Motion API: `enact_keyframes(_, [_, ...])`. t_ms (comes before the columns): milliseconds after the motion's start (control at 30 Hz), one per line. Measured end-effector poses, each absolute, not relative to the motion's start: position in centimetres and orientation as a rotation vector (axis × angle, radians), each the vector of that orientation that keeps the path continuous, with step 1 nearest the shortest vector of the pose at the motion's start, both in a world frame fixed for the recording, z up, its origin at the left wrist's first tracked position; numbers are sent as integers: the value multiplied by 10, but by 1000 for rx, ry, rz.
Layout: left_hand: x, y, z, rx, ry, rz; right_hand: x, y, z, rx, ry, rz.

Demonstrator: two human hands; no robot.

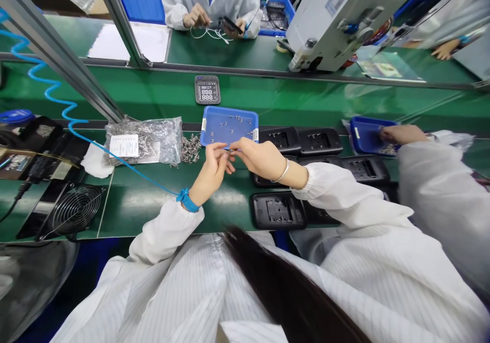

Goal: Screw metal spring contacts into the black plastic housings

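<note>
My left hand and my right hand meet just in front of a small blue tray that holds several tiny metal parts. Both hands pinch together at a small metal piece between their fingertips. A blue wrist strap with a coiled blue cord sits on my left wrist; a silver bangle is on my right wrist. Several black plastic housings lie on the green bench under and to the right of my right arm.
A clear bag of metal parts and a loose pile lie left of the tray. A fan sits at the left. A display unit rests on the belt. A neighbour's hand reaches into another blue tray. Another person works across the belt.
</note>
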State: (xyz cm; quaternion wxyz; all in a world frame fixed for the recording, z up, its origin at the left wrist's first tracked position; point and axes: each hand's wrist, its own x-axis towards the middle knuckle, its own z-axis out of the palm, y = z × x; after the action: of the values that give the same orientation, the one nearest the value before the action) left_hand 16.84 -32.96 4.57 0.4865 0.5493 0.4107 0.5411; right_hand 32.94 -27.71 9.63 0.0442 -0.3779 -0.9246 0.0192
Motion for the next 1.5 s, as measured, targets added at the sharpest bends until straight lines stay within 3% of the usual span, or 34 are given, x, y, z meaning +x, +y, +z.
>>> enact_keyframes(533, [158, -334, 47, 1379, 1089, 1247, 332, -282, 88, -1078, -2680, 178])
enact_keyframes(833, [160, -341, 49, 956, 852, 1158, 331, -282, 83, -1086, -2559, 176])
enact_keyframes(1500, [164, -341, 55, 1057, 972, 1464, 333, -284, 84, -998, -2629, 10])
